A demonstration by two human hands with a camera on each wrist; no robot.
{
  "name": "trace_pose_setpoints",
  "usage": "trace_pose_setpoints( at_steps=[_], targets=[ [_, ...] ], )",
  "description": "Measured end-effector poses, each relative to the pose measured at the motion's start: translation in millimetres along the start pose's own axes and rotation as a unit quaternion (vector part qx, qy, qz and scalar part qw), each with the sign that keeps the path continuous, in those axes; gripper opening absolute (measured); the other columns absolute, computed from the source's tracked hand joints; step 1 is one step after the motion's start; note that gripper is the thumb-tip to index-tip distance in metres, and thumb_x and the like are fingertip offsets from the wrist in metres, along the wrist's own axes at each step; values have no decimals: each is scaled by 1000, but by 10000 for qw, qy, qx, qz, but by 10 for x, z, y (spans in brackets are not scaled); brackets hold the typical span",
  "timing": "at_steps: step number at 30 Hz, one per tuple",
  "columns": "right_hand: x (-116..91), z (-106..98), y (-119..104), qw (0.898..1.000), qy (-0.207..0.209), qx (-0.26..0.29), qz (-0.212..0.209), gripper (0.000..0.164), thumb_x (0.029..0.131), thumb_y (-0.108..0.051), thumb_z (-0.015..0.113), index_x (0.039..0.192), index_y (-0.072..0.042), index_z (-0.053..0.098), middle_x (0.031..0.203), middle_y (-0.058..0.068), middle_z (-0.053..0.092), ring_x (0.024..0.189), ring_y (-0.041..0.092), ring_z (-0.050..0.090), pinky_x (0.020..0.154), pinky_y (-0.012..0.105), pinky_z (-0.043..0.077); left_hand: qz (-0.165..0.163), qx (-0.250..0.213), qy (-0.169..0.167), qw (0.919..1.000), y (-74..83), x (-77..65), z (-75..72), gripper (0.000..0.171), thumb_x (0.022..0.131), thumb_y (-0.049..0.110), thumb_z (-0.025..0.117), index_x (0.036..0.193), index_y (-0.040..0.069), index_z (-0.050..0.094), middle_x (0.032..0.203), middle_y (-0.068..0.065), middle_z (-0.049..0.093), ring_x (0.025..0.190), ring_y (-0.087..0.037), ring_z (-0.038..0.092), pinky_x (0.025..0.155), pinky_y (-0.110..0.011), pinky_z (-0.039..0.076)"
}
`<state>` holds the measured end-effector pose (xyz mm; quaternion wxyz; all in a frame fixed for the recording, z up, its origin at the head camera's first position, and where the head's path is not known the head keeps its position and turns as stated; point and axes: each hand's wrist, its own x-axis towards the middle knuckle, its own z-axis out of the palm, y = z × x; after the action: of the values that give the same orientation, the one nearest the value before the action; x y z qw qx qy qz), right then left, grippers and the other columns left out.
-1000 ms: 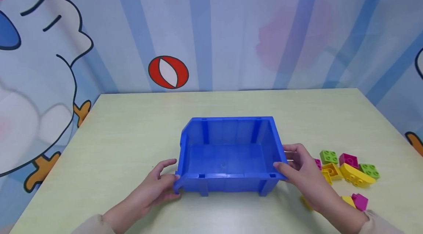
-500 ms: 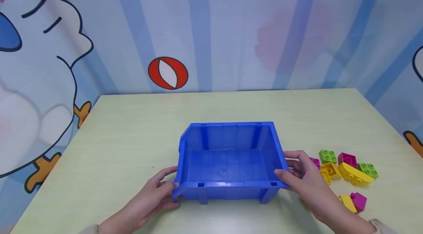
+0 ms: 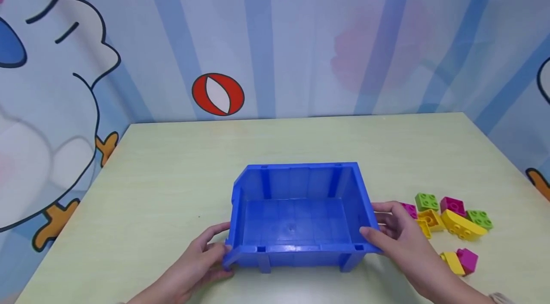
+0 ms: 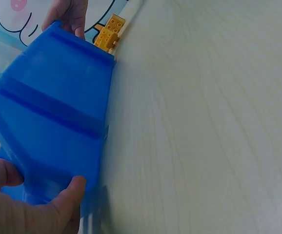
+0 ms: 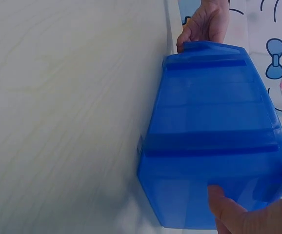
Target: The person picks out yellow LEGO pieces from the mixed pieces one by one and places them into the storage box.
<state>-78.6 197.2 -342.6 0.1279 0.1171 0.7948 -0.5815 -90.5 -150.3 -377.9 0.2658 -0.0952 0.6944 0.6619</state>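
Head view: a blue bin [image 3: 301,259] spans the lower centre of the frame, long axis running left to right between the left hand [image 3: 193,263], gripping its left end, and the right hand [image 3: 406,246], gripping its right; neither is nearer.
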Motion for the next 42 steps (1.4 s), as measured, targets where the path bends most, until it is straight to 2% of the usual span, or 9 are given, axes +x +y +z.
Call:
trace_pose_setpoints(
  at_steps=[8, 12, 18, 24, 31, 35, 37, 39, 42],
  targets=[
    [17, -32, -13, 9998, -39, -133, 108, 66, 86, -38, 66, 131, -3, 33, 131, 23, 45, 103, 26, 56, 80, 38, 54, 85, -58, 344, 9994, 7, 19, 13, 59, 85, 8, 55, 139, 1, 33, 116, -23, 59, 99, -29, 61, 85, -46, 51],
    [38, -110, -25, 9994, -163, 135, 258, 73, 88, -48, 57, 136, -3, 27, 135, 22, 39, 114, 34, 50, 84, 43, 52, 181, -362, 360, 9985, -7, 28, 16, 62, 87, 7, 57, 141, 0, 28, 110, -22, 60, 95, -25, 62, 85, -42, 52],
    [83, -267, -26, 9988, -268, 398, -50, 67, 95, -47, 44, 141, -6, 19, 139, 22, 35, 119, 34, 48, 86, 45, 51, 268, -601, 303, 9974, 5, 16, -6, 64, 87, 6, 61, 142, 1, 28, 121, -26, 55, 95, -23, 62, 84, -38, 52],
    [139, -391, -30, 9988, -292, 50, -380, 62, 98, -41, 43, 144, -7, 18, 139, 23, 34, 116, 34, 49, 85, 43, 52, 262, -634, 297, 9972, 14, 11, -16, 62, 87, 5, 62, 139, -1, 31, 124, -28, 53, 93, -22, 63, 82, -37, 53],
    [184, -506, -30, 9932, -319, -804, -781, 55, 96, -30, 51, 141, -6, 29, 133, 23, 42, 114, 37, 50, 82, 39, 54, 111, -507, 613, 9968, 30, 29, 13, 55, 86, 6, 63, 135, -2, 39, 119, -25, 58, 92, -24, 64, 81, -40, 54],
    [215, -570, -14, 9777, -537, -1655, -1172, 46, 93, -23, 58, 133, -5, 44, 124, 19, 52, 109, 34, 54, 79, 36, 54, 121, -507, 605, 9968, 26, 27, 9, 55, 86, 7, 63, 135, -1, 40, 120, -25, 58, 94, -25, 64, 82, -41, 53],
    [242, -599, 12, 9623, -634, -2208, -1459, 40, 90, -17, 61, 126, -4, 51, 118, 17, 57, 105, 32, 56, 78, 38, 55, 150, -513, 581, 9969, 23, 21, 9, 55, 86, 8, 63, 136, -1, 40, 121, -25, 57, 95, -26, 64, 83, -41, 53],
    [256, -614, 41, 9416, -594, -2835, -1720, 36, 86, -14, 66, 120, -5, 56, 114, 14, 60, 102, 31, 57, 78, 42, 54, 182, -520, 563, 9969, 21, 14, 10, 56, 87, 8, 64, 136, -2, 40, 121, -26, 56, 96, -26, 64, 83, -41, 53],
    [274, -625, 95, 9024, -382, -3755, -2081, 35, 79, -11, 73, 113, -8, 62, 106, 8, 62, 96, 29, 58, 76, 47, 53, 226, -538, 532, 9969, 20, 7, 16, 57, 87, 9, 64, 137, -2, 39, 122, -26, 56, 97, -26, 64, 83, -41, 53]
  ],
)
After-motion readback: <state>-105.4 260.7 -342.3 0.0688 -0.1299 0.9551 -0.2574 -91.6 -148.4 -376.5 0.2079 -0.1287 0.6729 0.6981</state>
